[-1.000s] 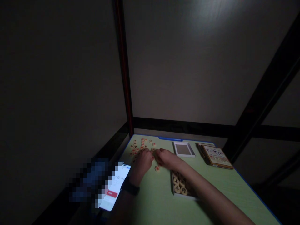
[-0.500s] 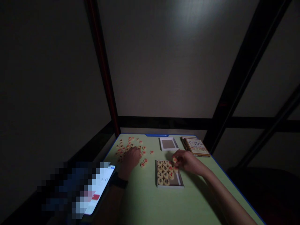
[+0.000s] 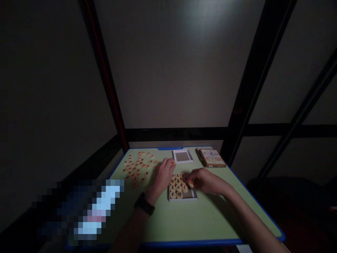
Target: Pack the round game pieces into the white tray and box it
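Note:
Between the fingertips of my left hand is a round Chinese chess piece with a red character, raised near the far left corner of an open shallow box. My right hand reaches over the box's right side, its fingers closed on another red-marked chess piece. Rows of round pieces with black or red characters fill the left part of the box. Its near right part shows bare bottom. My right fingers hide the far right corner.
Many loose chess pieces lie scattered on the left of the green table. A white box lid rests at the back, beside a flat printed box. A pixelated bright screen stands at the lower left.
My left hand has moved right from the scattered pieces to the box, carrying a piece. My right hand has lowered its piece toward the box's right side. The view has shifted a little.

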### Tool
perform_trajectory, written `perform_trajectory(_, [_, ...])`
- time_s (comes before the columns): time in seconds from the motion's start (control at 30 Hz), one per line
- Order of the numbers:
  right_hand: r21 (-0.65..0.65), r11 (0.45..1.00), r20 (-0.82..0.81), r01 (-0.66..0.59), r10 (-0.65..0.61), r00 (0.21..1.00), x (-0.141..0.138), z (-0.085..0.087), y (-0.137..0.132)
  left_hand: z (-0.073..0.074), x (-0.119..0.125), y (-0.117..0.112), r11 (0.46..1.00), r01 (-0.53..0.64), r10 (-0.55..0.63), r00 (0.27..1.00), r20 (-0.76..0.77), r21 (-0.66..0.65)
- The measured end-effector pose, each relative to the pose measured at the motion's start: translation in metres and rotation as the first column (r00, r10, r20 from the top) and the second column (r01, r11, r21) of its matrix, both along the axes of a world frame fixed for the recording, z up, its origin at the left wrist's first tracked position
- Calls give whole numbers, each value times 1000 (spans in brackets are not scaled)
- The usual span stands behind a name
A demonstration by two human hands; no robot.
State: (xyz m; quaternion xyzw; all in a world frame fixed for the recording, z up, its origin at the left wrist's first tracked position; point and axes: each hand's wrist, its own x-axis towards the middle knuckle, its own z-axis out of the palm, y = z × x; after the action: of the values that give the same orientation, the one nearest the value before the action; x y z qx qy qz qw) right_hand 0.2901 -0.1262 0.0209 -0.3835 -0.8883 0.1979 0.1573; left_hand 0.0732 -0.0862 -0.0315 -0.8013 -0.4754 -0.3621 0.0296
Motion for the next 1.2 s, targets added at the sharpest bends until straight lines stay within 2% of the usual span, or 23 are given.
perform_trajectory(0.13, [56, 992, 55, 116, -119, 991, -6, 3, -16, -6, -1, -9, 999, -31, 32, 999, -22, 43])
perform_trajectory(0.27, [158, 964, 219, 216, -247, 944, -15, 5, -29, -1, -6, -17, 1000, -23, 23, 998, -60, 3])
perform_trajectory(0.4, [212, 953, 386, 215, -284, 878, -24, 1, -34, 3, -6, -19, 999, -39, 36, 997, -65, -34])
perform_trajectory(0.5, [226, 950, 442, 217, -299, 846, -30, -2, -33, 2, -6, -18, 997, -47, 44, 997, -64, -55])
perform_trajectory(0.77, [257, 935, 414, 244, -334, 847, -26, -9, -34, 1, -6, -18, 998, -26, 20, 995, -95, -53])
perform_trajectory(1.2, [236, 923, 394, 304, -377, 839, -32, -10, -33, 4, -3, -23, 993, -17, 5, 994, -105, -115])
